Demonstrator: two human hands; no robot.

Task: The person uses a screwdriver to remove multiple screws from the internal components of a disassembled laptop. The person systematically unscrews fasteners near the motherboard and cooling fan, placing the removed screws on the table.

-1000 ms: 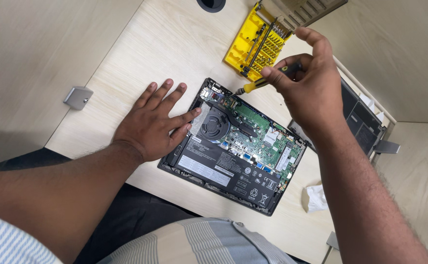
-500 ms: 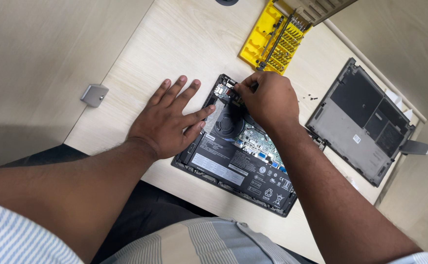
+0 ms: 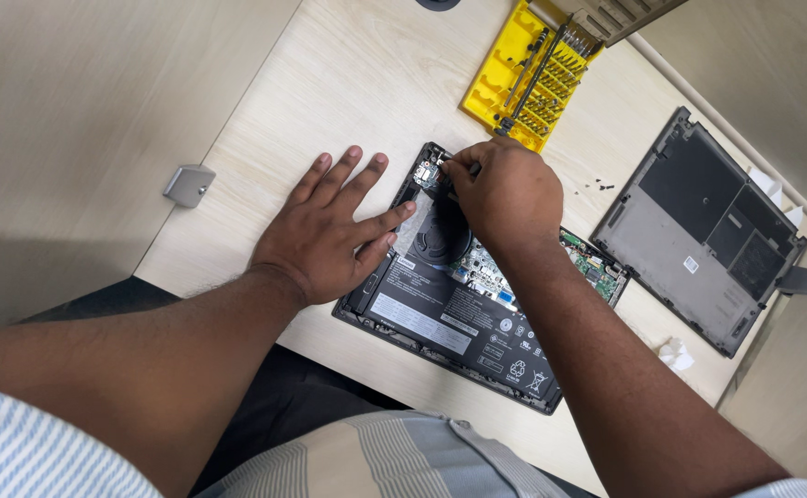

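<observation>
Right hand (image 3: 506,192) is curled over the upper corner of the opened laptop (image 3: 477,309), fingertips pinched together down among the parts beside the round black fan (image 3: 440,235); whatever it pinches is hidden under the knuckles (a tool may be in there, but it cannot be told). Left hand (image 3: 329,235) lies flat and spread, palm down, half on the pale wooden tabletop (image 3: 329,83) and half on the laptop's near-left edge, its thumb and forefinger reaching onto the dark casing just beside the fan.

Between the two hands sits the fan, and below the right wrist the laptop's long black battery (image 3: 440,318) with its white labels stretches away toward the person's body. A strip of green circuit board (image 3: 592,267) shows just to the right of the right forearm.

Above the right hand, close to its knuckles, a yellow screwdriver bit set (image 3: 528,78) lies open on the tabletop with rows of bits in it. Well to the right of the right hand rests the laptop's removed grey bottom cover (image 3: 698,231), inner side up, and a few tiny dark screws (image 3: 597,184) lie between it and the hand. Far to the left of the left hand, off the tabletop edge, a small grey bracket (image 3: 189,184) stands out.
</observation>
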